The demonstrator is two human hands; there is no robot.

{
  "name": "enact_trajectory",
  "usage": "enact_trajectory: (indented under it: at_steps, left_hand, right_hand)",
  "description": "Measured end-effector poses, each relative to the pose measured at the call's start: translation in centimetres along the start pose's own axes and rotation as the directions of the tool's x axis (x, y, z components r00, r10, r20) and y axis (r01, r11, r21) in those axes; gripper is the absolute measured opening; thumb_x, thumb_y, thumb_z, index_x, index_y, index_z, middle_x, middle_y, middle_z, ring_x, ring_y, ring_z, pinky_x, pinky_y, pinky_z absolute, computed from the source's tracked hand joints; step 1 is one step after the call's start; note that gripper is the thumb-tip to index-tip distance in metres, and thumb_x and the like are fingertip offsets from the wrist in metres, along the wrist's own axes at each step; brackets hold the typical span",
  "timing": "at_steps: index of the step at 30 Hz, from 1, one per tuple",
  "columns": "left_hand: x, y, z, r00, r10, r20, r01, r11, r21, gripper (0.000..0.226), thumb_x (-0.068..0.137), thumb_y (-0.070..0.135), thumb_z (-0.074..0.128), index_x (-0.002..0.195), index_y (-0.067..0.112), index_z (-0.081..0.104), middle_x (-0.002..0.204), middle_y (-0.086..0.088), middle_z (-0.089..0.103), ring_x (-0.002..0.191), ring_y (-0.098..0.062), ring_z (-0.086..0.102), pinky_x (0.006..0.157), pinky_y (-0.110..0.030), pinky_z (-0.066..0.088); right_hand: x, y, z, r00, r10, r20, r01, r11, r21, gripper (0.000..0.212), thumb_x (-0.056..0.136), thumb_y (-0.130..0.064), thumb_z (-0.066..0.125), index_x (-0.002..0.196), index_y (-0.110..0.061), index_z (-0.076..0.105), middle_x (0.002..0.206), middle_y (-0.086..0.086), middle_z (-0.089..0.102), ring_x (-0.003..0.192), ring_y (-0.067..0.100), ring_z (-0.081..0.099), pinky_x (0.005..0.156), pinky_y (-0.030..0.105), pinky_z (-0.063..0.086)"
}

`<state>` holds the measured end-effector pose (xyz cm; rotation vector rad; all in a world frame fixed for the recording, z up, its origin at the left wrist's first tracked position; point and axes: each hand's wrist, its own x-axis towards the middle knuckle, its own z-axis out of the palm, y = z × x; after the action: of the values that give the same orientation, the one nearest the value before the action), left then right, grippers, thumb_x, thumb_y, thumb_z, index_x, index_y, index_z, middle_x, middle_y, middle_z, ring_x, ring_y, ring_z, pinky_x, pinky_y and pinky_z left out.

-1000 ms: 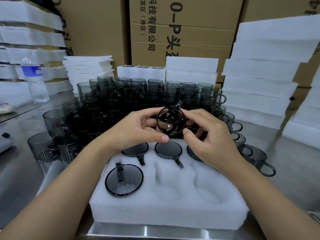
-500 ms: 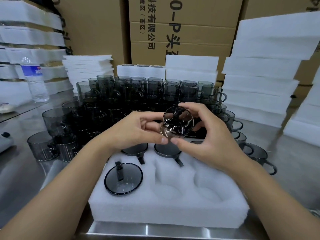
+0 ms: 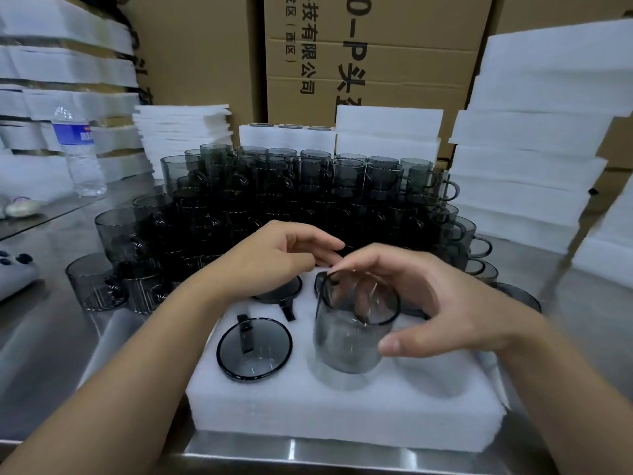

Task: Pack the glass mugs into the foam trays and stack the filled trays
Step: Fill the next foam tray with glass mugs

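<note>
A white foam tray (image 3: 342, 409) lies at the front edge of the steel table. My right hand (image 3: 431, 303) grips a smoky grey glass mug (image 3: 349, 334) upright over the tray's front middle pocket, thumb on its side and fingers over the rim. One mug (image 3: 254, 349) sits in the front left pocket. Another mug (image 3: 279, 293) sits in the back row, partly hidden by my left wrist. My left hand (image 3: 274, 260) hovers above the back row with loosely curled fingers, holding nothing. A large stacked group of loose mugs (image 3: 308, 200) stands behind the tray.
Stacks of white foam trays rise at the right (image 3: 534, 149) and at the back (image 3: 387, 132). A water bottle (image 3: 80, 152) stands at the far left. Cardboard boxes (image 3: 359, 53) form the back wall. A grey device (image 3: 13, 272) lies at the left edge.
The mug was held up in both hands, bottom toward me. Now only my right hand holds it, turned upright and lowered over the tray's front middle pocket. My left hand has let go.
</note>
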<state>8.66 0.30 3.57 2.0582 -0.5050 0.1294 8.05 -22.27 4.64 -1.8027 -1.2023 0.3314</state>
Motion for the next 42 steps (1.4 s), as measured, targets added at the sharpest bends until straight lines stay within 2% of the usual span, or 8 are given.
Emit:
enact_trajectory:
  at_steps: [4, 7, 11, 18, 23, 26, 34, 42]
  left_hand:
    - [0.0, 0.2, 0.1, 0.999, -0.04, 0.017, 0.04, 0.998, -0.046, 0.047, 0.089, -0.012, 0.04, 0.097, 0.024, 0.07, 0.089, 0.01, 0.076, 0.088, 0.001, 0.068, 0.076, -0.008, 0.046]
    - [0.0, 0.4, 0.1, 0.997, -0.059, 0.046, 0.065, 0.987, -0.146, 0.041, 0.082, -0.004, 0.04, 0.096, 0.018, 0.071, 0.093, 0.002, 0.076, 0.093, -0.007, 0.069, 0.083, -0.015, 0.049]
    - [0.1, 0.5, 0.0, 0.997, -0.047, 0.066, 0.056, 0.987, -0.149, 0.044, 0.067, 0.013, 0.04, 0.097, 0.017, 0.071, 0.1, -0.003, 0.075, 0.1, -0.014, 0.068, 0.093, -0.022, 0.049]
    - [-0.4, 0.4, -0.3, 0.991, 0.017, 0.135, -0.006, 0.997, -0.077, 0.03, 0.077, 0.023, 0.056, 0.104, 0.023, 0.069, 0.105, 0.003, 0.074, 0.104, -0.008, 0.066, 0.091, -0.018, 0.047]
    - [-0.6, 0.7, -0.6, 0.962, 0.041, 0.271, -0.046, 0.999, 0.011, 0.049, 0.064, 0.05, 0.07, 0.11, 0.032, 0.065, 0.113, 0.013, 0.07, 0.109, -0.003, 0.062, 0.091, -0.016, 0.044]
    - [-0.8, 0.8, -0.9, 0.943, 0.004, 0.334, -0.036, 0.995, 0.09, 0.066, 0.054, 0.058, 0.077, 0.116, 0.039, 0.062, 0.121, 0.018, 0.065, 0.116, -0.002, 0.058, 0.098, -0.025, 0.043]
    - [-0.9, 0.7, -0.7, 0.909, -0.059, 0.413, 0.004, 0.991, 0.133, 0.073, 0.055, 0.045, 0.086, 0.122, 0.038, 0.057, 0.121, 0.012, 0.065, 0.111, -0.009, 0.063, 0.098, -0.041, 0.05]
    - [-0.9, 0.8, -0.5, 0.955, -0.043, 0.293, -0.006, 0.986, 0.164, 0.053, 0.066, 0.05, 0.072, 0.117, 0.039, 0.064, 0.116, 0.024, 0.065, 0.111, 0.006, 0.058, 0.096, -0.017, 0.043]
  right_hand:
    - [0.0, -0.3, 0.1, 0.997, 0.044, 0.059, -0.039, 0.995, -0.087, 0.058, 0.071, -0.028, 0.075, 0.125, -0.031, 0.056, 0.123, -0.012, 0.059, 0.118, 0.014, 0.055, 0.098, 0.028, 0.043]
    - [0.0, -0.5, 0.3, 0.996, 0.066, 0.065, -0.057, 0.99, -0.13, 0.057, 0.069, -0.031, 0.077, 0.122, -0.035, 0.056, 0.119, -0.015, 0.06, 0.113, 0.008, 0.057, 0.093, 0.02, 0.043]
    - [0.0, -0.7, 0.3, 0.992, 0.089, 0.089, -0.072, 0.981, -0.18, 0.057, 0.068, -0.034, 0.077, 0.121, -0.036, 0.056, 0.122, -0.015, 0.059, 0.119, 0.011, 0.054, 0.1, 0.027, 0.043]
    - [0.1, -0.6, 0.5, 0.985, 0.128, 0.112, -0.093, 0.957, -0.274, 0.062, 0.06, -0.057, 0.078, 0.116, -0.044, 0.057, 0.116, -0.011, 0.055, 0.104, 0.014, 0.055, 0.092, 0.043, 0.046]
    - [0.5, 0.1, 0.8, 0.985, 0.056, -0.163, -0.075, 0.991, -0.107, 0.044, 0.066, -0.063, 0.07, 0.103, -0.039, 0.066, 0.089, -0.008, 0.062, 0.079, 0.016, 0.058, 0.076, 0.038, 0.047]
    - [0.8, 0.5, 0.9, 0.963, 0.056, -0.264, -0.118, 0.968, -0.223, 0.039, 0.066, -0.061, 0.066, 0.101, -0.044, 0.064, 0.104, -0.023, 0.06, 0.102, -0.003, 0.055, 0.088, 0.018, 0.041]
    - [0.8, 1.0, 1.0, 0.974, 0.158, -0.162, -0.211, 0.896, -0.391, 0.059, 0.06, -0.064, 0.072, 0.114, -0.055, 0.052, 0.118, -0.036, 0.041, 0.123, -0.008, 0.033, 0.099, 0.024, 0.032]
    - [1.0, 0.9, 0.9, 0.978, 0.156, -0.142, -0.2, 0.899, -0.391, 0.048, 0.065, -0.057, 0.076, 0.109, -0.052, 0.057, 0.116, -0.031, 0.046, 0.121, -0.007, 0.036, 0.1, 0.023, 0.031]
